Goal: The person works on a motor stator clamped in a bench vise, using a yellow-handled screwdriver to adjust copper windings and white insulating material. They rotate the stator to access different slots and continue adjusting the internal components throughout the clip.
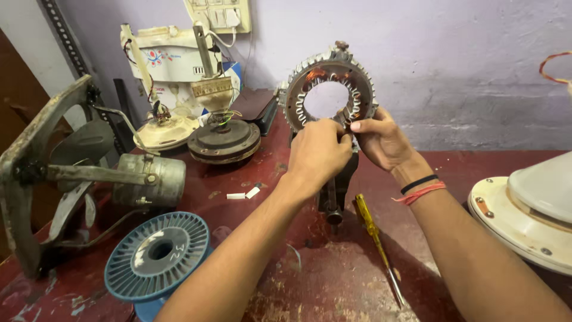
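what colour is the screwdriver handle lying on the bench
Yellow. The screwdriver lies on the red-brown bench below the right hand, clearest in the head view.

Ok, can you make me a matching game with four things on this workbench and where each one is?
Things:
1. motor stator ring
2. yellow-handled screwdriver
3. blue wire spool
4. white fan housing

Places:
A. at the right edge of the bench
B. standing upright at the back, with both hands on its lower rim
C. lying flat on the red bench between the two forearms
D. at the front left, near the left elbow

Pairs: 1-B, 2-C, 3-D, 4-A. The left hand and right hand both rest their fingertips on the ring.
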